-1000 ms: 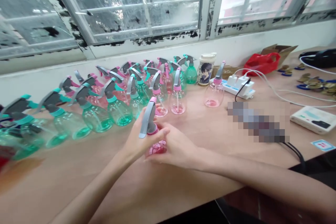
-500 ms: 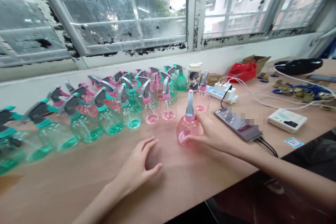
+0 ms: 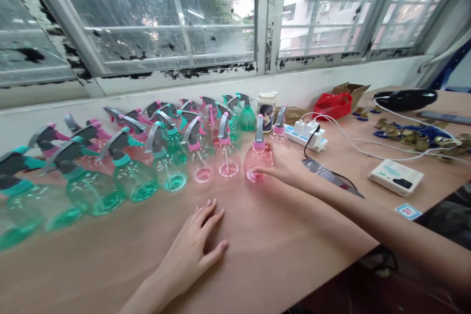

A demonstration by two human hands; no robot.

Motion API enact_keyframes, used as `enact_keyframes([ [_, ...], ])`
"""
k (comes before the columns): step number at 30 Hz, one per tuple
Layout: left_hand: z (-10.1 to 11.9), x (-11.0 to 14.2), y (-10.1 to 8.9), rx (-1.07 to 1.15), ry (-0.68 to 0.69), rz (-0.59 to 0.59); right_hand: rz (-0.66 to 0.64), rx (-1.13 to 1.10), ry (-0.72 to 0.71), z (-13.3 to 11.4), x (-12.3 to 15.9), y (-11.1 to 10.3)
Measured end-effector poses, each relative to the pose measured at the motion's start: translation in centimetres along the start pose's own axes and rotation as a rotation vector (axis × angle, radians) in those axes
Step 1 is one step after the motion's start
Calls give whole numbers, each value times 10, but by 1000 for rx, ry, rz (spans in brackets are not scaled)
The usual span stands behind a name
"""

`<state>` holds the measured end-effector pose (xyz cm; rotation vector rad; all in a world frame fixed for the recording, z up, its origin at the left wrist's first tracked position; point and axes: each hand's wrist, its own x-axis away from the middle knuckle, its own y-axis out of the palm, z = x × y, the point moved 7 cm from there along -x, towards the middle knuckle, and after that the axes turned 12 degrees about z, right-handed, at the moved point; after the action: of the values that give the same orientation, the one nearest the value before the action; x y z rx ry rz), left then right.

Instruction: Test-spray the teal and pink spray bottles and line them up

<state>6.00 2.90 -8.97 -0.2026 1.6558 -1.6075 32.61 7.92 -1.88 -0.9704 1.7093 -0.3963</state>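
My right hand (image 3: 281,164) is wrapped around the body of a pink spray bottle (image 3: 253,159), which stands upright at the right end of the front row. Its grey trigger head with a pink collar points up. Another pink spray bottle (image 3: 280,130) is partly hidden behind that hand. To its left stands a clear pink spray bottle (image 3: 228,157). My left hand (image 3: 196,243) rests on the brown tabletop with fingers apart and nothing in it. Several green spray bottles (image 3: 136,179) with grey and teal heads line up beyond the left hand.
A printed cup (image 3: 266,113) stands by the wall beside a white power strip (image 3: 305,135). A phone (image 3: 331,176) lies partly behind my right arm. Farther right are a red plastic bag (image 3: 333,105), a white box-shaped device (image 3: 396,177), cables and blue-and-gold pieces (image 3: 415,135).
My right hand has moved the pink spray bottle away from me, toward the row of bottles. The left hand stays on the table. The view has shifted slightly.
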Motion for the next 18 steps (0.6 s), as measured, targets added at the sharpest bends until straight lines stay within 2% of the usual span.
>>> enact_keyframes([
  [7, -2, 2, 0, 7, 24, 35, -64, 148, 54, 3, -14, 11],
  [13, 3, -2, -9, -2, 40, 41, -34, 144, 26, 0, -21, 17],
  [18, 2, 0, -8, 0, 41, 29, -15, 162, 43, 0, -25, 19],
])
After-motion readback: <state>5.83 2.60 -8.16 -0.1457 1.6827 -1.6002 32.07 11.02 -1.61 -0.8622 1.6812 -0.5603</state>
